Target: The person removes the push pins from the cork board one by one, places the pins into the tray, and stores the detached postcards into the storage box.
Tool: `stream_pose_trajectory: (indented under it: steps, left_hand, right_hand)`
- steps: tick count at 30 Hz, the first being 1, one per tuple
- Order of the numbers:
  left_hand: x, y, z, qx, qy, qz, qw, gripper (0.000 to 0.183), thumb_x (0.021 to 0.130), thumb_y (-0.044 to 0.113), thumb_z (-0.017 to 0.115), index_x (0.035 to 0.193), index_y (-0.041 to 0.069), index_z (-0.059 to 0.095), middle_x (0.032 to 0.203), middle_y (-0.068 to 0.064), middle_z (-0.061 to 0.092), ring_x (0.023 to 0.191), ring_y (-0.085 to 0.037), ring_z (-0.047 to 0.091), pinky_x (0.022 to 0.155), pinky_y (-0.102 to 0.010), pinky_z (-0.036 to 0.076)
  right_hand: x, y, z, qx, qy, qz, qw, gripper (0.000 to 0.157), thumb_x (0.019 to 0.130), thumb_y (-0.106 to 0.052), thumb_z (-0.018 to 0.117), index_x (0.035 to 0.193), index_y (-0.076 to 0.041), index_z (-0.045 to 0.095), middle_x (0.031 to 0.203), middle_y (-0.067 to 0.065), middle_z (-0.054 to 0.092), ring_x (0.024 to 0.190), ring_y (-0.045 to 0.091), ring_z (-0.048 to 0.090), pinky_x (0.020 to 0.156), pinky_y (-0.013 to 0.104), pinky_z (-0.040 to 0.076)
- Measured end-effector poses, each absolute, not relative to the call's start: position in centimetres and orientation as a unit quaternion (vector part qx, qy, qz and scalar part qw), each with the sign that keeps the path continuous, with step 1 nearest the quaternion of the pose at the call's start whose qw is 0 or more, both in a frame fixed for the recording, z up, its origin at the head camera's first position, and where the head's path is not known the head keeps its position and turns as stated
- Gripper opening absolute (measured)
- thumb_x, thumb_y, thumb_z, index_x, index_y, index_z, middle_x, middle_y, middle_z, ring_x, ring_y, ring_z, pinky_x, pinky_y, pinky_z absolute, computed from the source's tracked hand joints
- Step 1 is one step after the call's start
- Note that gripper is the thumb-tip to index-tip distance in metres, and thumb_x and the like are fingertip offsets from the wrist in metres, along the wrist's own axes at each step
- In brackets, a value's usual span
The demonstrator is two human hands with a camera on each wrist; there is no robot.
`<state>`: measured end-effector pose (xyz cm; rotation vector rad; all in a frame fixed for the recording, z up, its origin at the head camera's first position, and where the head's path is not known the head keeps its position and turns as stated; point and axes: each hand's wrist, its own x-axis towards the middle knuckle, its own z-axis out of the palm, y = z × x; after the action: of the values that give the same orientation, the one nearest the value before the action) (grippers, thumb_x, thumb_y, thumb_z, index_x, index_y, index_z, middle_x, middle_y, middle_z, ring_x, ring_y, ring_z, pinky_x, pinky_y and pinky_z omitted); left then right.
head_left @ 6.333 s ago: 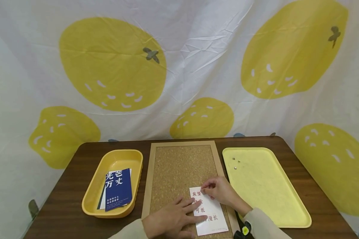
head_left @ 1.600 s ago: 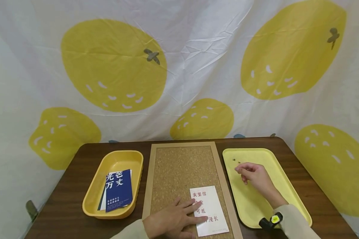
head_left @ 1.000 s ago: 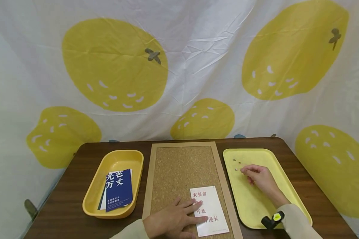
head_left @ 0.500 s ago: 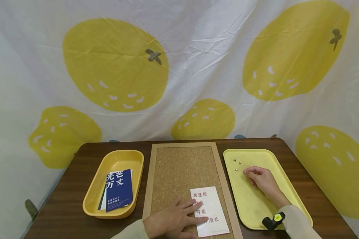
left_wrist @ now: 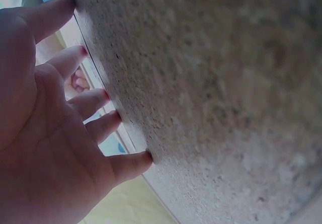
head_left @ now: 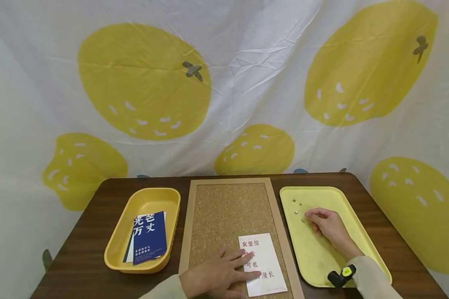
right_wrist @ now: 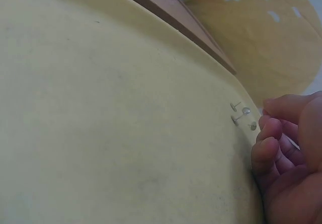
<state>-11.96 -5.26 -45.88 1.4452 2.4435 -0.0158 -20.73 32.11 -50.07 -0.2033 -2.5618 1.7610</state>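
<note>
My left hand [head_left: 222,273] lies with spread fingers across the left part of a white card [head_left: 267,265] with red characters, on the framed corkboard [head_left: 228,211]. In the left wrist view its fingertips [left_wrist: 146,157] touch down near the board's edge. Over the yellow tray [head_left: 321,265], my right hand [head_left: 327,224] hovers with bent fingers, thumb and forefinger tips close together. Nothing shows between them. Several thumbtacks [right_wrist: 235,119] lie just beyond these fingertips in the right wrist view. The closest thumbtack [head_left: 303,220] in the head view sits right below the fingertips.
On the left stands a deep yellow-orange basket [head_left: 114,245] with a blue card [head_left: 149,238] on top of other cards. Board, basket and tray share a dark wooden table [head_left: 78,249]. A white curtain [head_left: 239,95] with lemon print hangs behind the table.
My right hand went from the card's top edge to the tray, then drew slightly right. A thumbtack now lies by its fingertips, let go there. The left hand has stayed on the card.
</note>
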Motion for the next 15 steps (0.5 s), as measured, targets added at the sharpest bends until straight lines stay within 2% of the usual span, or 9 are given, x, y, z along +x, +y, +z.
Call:
stream_pose_trajectory:
  steps: [10, 15]
  left_hand:
    - [-12.06, -5.22, -45.83, 0.497, 0.851, 0.008, 0.172, 0.055, 0.101, 0.058, 0.040, 0.154, 0.046, 0.027, 0.165, 0.006, 0.020, 0.152, -0.015, 0.019, 0.117, -0.053, 0.029]
    - [-12.12, -5.23, -45.80, 0.500, 0.850, 0.003, 0.164, 0.056, 0.101, 0.058, 0.040, 0.154, 0.046, 0.027, 0.165, 0.006, 0.020, 0.152, -0.015, 0.019, 0.117, -0.054, 0.029]
  right_hand:
    - [-20.67, 32.06, -50.04, -0.071, -0.817, 0.571, 0.012, 0.027, 0.097, -0.018, 0.065, 0.105, 0.008, 0.068, 0.064, -0.001, 0.056, 0.054, 0.007, 0.049, 0.045, 0.024, 0.044]
    - [-20.59, 32.00, -49.82, -0.070, -0.817, 0.572, 0.014, 0.029, 0.096, -0.020, 0.066, 0.105, 0.008, 0.067, 0.064, -0.001, 0.057, 0.053, 0.007, 0.049, 0.045, 0.025, 0.044]
